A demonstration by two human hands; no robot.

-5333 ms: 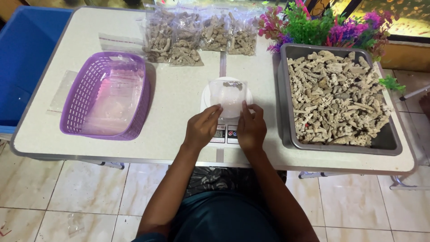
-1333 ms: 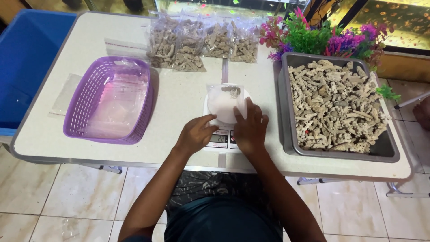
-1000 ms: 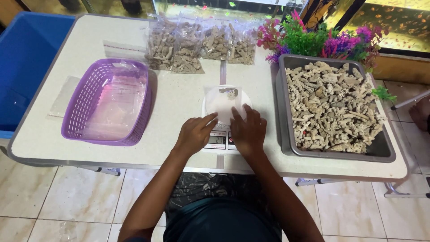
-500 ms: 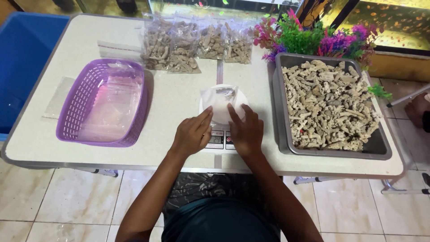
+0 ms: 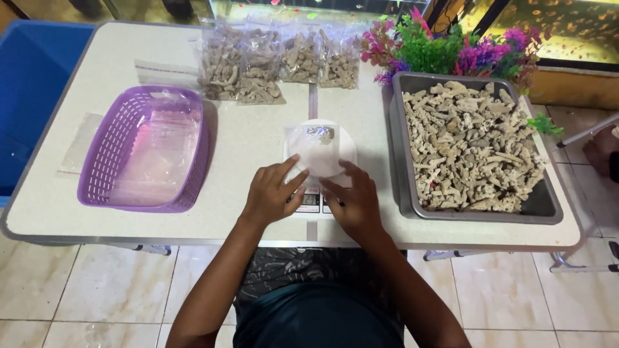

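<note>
Blue bin (image 5: 32, 96) sat at far left, just off the white surface (image 5: 251, 148). Next came a flat clear sheet of plastic (image 5: 80, 143) near the surface's left edge, then a purple basket (image 5: 147, 149) w/ empty clear bags lying inside. Behind it, towards the back, a row of filled clear bags (image 5: 277, 64) of pale coral rubble lay side by side.

At centre, a small scale (image 5: 319, 187) carried a clear bag (image 5: 316, 148) on its round white pan, w/ a few bits of rubble in the bag's top end. Left hand (image 5: 271, 193) rested at the scale's front-left, fingers spread, index tip touching the bag's near edge; its grip was loose, holding nothing. Right hand (image 5: 353, 201) lay at front-right, fingers extended to the pan's rim, grip also wide & empty.

Right of that, a grey tray (image 5: 396, 154) held a heap of coral rubble (image 5: 474, 151). Fake plants (image 5: 445, 51) in pink, green & purple stood behind the tray.
</note>
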